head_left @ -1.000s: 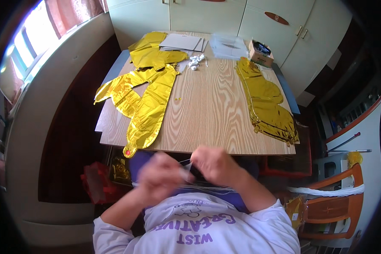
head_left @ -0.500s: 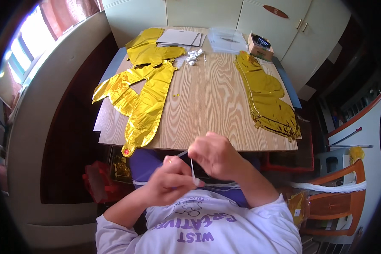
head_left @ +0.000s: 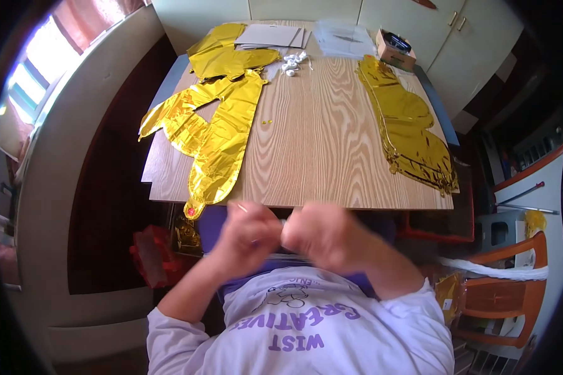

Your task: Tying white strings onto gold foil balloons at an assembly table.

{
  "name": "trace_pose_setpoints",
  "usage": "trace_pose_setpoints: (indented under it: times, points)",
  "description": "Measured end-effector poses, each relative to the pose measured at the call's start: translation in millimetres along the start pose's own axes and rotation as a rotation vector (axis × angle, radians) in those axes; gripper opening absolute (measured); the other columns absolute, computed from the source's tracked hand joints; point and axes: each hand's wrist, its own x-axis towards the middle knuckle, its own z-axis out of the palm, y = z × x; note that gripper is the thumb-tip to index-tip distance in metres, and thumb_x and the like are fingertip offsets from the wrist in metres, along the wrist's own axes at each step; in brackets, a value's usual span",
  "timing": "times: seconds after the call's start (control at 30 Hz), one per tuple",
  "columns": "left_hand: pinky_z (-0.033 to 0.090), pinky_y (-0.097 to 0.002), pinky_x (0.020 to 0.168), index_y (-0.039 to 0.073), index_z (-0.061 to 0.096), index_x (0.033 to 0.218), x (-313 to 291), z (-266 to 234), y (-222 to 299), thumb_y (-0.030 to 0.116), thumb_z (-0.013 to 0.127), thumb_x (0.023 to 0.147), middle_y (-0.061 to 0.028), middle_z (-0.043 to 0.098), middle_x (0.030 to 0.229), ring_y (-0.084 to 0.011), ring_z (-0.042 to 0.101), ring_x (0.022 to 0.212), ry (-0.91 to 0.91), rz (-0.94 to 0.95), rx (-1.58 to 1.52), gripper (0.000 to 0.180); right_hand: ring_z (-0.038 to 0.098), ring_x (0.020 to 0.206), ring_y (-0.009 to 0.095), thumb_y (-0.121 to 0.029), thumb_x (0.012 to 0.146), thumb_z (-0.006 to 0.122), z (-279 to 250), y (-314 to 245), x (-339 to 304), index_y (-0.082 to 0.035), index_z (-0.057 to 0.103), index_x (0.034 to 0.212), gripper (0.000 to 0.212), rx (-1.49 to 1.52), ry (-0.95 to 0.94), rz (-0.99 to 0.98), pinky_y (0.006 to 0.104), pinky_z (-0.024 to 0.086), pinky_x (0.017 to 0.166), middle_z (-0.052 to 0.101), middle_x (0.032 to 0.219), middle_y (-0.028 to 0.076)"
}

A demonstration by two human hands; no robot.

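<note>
Fingers (head_left: 270, 232) on both your hands are curled in, leaving only narrow gaps, and they close on a small white piece (head_left: 284, 222) where the hands almost meet. Your left hand (head_left: 249, 240) and right hand (head_left: 325, 234) are blurred, so you cannot tell which fingertips pinch it. The piece sits above your lap, just off the near edge of the wooden table (head_left: 319, 144).

Near your left hand, the tip of a flat gold foil balloon (head_left: 222, 147) pokes past that edge; more gold foil (head_left: 225, 59) lies behind it. Folded gold foil (head_left: 406, 119) lies along the table's right side. Farther off you have a cluster of small white coils (head_left: 292, 63), grey cards (head_left: 269, 35), clear plastic sheets (head_left: 344, 39) and a cardboard box (head_left: 395, 55). White strands (head_left: 494, 269) hang over the wooden chair (head_left: 497, 296) at your right.
</note>
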Motion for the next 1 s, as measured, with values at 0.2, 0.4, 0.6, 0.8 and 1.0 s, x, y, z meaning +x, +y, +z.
trace_pose_setpoints:
  times: [0.2,0.4,0.6,0.8,1.0]
  points:
    - [0.04,-0.027,0.062,0.003,0.072,0.092,8.4,-16.1,4.4,0.0,0.069,0.079,-0.0037,0.058,0.079,-0.0112,0.051,0.068,0.423,-0.398,-0.354,0.014,0.061,0.071,0.029,-0.007,0.083,0.064,28.8,4.7,-17.5,-0.006,0.06,0.088,0.007,0.147,-0.123,0.012,0.0352,0.05,0.063,0.058,0.08,0.011]
    - [0.043,-0.0325,0.067,0.005,0.073,0.091,6.5,1.4,17.0,0.002,0.066,0.081,-0.0039,0.059,0.078,-0.0167,0.055,0.071,0.155,-0.037,-0.471,0.012,0.065,0.071,0.029,-0.006,0.084,0.061,7.2,24.2,-7.2,-0.005,0.06,0.088,0.004,0.124,0.011,0.201,0.037,0.051,0.064,0.062,0.078,0.012]
    - [0.04,-0.0309,0.069,0.009,0.074,0.097,10.2,17.4,18.0,0.0,0.067,0.08,-0.0021,0.058,0.077,-0.0149,0.052,0.07,-0.08,0.02,0.007,0.02,0.063,0.067,0.021,-0.016,0.097,0.057,-17.8,-3.2,6.9,-0.005,0.058,0.085,0.016,0.09,0.049,0.292,0.0302,0.049,0.06,0.062,0.076,0.011]
    - [0.038,-0.0222,0.067,0.001,0.074,0.096,3.9,-12.7,27.0,0.009,0.066,0.089,-0.0037,0.058,0.078,-0.0095,0.05,0.073,0.227,-0.36,-0.55,0.014,0.061,0.07,0.016,-0.014,0.095,0.053,14.8,21.7,-25.3,-0.005,0.059,0.087,0.014,0.315,-0.122,0.434,0.0293,0.048,0.064,0.062,0.076,0.008]
    - [0.036,-0.0227,0.062,-0.001,0.074,0.094,10.2,-20.1,27.1,0.01,0.067,0.09,-0.0018,0.056,0.074,-0.0082,0.047,0.071,0.1,-0.434,-0.758,0.014,0.06,0.069,0.012,-0.009,0.095,0.057,-4.0,34.5,-8.6,-0.003,0.06,0.089,0.009,0.171,0.148,0.388,0.0269,0.048,0.064,0.064,0.077,0.004]
